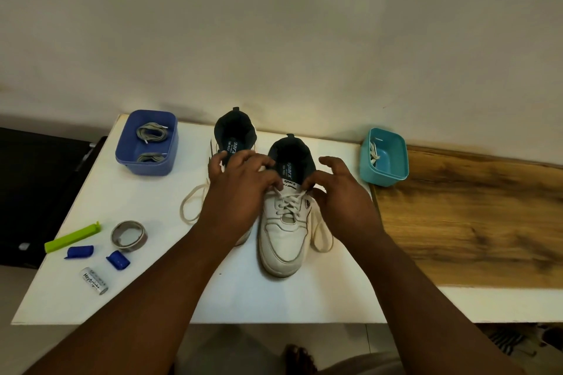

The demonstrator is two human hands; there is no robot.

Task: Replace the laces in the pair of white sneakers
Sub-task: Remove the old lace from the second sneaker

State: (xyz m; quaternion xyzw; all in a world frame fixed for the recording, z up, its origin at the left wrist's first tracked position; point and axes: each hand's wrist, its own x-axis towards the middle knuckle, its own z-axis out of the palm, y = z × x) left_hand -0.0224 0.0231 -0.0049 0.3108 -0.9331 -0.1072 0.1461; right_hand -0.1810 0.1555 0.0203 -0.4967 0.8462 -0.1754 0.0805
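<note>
Sneakers stand side by side, toes toward the near edge, at the middle of the white table [91,192]: the right sneaker [285,231] is laced in white lace [289,201], the left sneaker [234,137] sits partly behind the left hand [240,186]. Left hand and right hand [338,192] each pinch a lace end at the top eyelets. Blue tub [146,143] with grey laces [150,134] occupies the far-left corner; teal tub [384,158] sits at the far-right edge; tape roll [129,236], green clip [73,237] and battery [94,281] lie near the left edge.
</note>
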